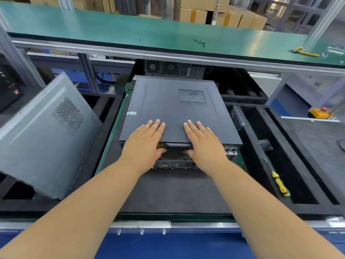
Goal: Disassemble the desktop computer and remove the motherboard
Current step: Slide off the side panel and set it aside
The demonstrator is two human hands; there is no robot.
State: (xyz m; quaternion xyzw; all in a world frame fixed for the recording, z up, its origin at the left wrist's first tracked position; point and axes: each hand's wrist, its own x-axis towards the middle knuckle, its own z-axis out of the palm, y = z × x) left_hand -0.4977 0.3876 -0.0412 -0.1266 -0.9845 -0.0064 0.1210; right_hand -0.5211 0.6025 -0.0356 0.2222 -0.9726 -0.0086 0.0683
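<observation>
Both hands, left hand [144, 144] and right hand [204, 144], fingers straight, flat on smooth dark-grey metal desktop computer case [173, 111]; perforated vent at 1 o'clock.

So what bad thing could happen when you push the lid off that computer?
Both hands, left hand and right hand, lie flat on the computer's cover, thumbs at its rear edge. If the cover frees suddenly, it may shoot forward off the case. Thumbs by the metal rear grille could get pinched or scraped. The whole case might also skid on the mat instead.
</observation>
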